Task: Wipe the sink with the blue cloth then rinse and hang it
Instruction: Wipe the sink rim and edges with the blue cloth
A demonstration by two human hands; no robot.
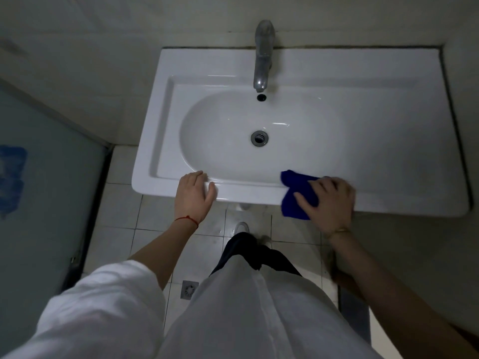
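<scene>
One blue cloth is pressed flat against the front rim of the single white sink, at about five o'clock from the one drain, under the right hand. The left hand is rested open on the rim at seven o'clock, nothing grasped. One tap is seen at twelve.

sink: glossy white, plain. faucet: dull silver-grey metal. drain ring: grey, dark centre. overflow hole: black. cloth: solid deep blue, no pattern. floor tiles: off-white squares, dark grout grid. floor drain: grey square. door panel: pale grey-green with a blue patch. left wrist: thin red string. right wrist: gold-toned band. shirt: plain white. trousers: dark navy/black. walls: cream.
</scene>
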